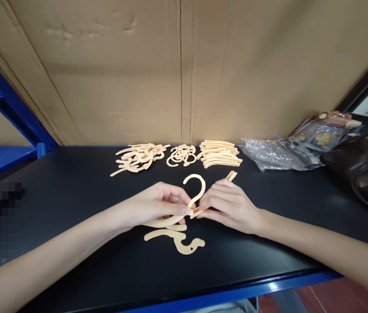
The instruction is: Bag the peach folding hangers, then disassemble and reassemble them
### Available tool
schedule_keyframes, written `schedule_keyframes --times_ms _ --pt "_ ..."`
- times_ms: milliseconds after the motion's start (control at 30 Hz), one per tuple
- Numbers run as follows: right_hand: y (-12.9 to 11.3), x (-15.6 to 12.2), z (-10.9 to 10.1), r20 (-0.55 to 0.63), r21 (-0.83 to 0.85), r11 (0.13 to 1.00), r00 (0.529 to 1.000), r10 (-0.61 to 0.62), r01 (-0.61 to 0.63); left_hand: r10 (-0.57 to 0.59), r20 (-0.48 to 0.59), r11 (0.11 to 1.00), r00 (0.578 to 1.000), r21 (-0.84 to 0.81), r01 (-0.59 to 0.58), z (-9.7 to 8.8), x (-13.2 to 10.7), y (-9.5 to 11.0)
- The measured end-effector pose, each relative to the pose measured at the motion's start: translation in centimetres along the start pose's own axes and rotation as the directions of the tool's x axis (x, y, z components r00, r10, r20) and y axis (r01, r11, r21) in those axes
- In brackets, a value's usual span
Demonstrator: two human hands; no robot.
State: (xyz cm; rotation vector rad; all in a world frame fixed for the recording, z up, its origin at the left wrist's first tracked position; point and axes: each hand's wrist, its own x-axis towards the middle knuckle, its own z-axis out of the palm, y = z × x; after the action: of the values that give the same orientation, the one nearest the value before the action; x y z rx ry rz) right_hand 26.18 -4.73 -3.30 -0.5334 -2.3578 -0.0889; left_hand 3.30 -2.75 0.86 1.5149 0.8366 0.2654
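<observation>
The curved plastic hook (203,185) and flat, bird-headed plastic piece (182,248) were plain pale cream. The flat, black bench (269,256) had a blue metal edge (229,296), the tall cardboard sheet (112,69) was tan, and the tiled red floor (337,295) showed pale lines.

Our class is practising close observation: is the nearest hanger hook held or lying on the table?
Held: the left hand grips at the hook's lower end, beside the grooved piece in the right hand.
</observation>
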Motion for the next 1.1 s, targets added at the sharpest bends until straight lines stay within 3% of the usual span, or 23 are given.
schedule_keyframes --times_ms 433,567,700,1100 --pt "-0.1 0.1 0.1 0.015 -0.019 0.999 0.999 0.033 -0.033 0.002 -0.053 1.0 0.999 0.02 -0.001 0.0 0.6 -0.8" --pt "0.1 0.2 0.2 0.047 0.009 0.994 0.993 0.109 -0.11 0.005 -0.103 1.0 0.995 0.008 -0.004 -0.1 0.8 -0.9" --pt "0.4 0.3 0.2 0.089 0.033 0.981 0.979 0.186 -0.19 -0.039 -0.087 0.998 0.995 -0.048 0.035 -0.3 0.9 -0.9" --pt "0.1 -0.1 0.2 0.15 -0.15 0.983 0.98 0.127 -0.105 -0.04 -0.063 0.998 0.997 -0.05 0.037 -0.6 1.0 -0.9"
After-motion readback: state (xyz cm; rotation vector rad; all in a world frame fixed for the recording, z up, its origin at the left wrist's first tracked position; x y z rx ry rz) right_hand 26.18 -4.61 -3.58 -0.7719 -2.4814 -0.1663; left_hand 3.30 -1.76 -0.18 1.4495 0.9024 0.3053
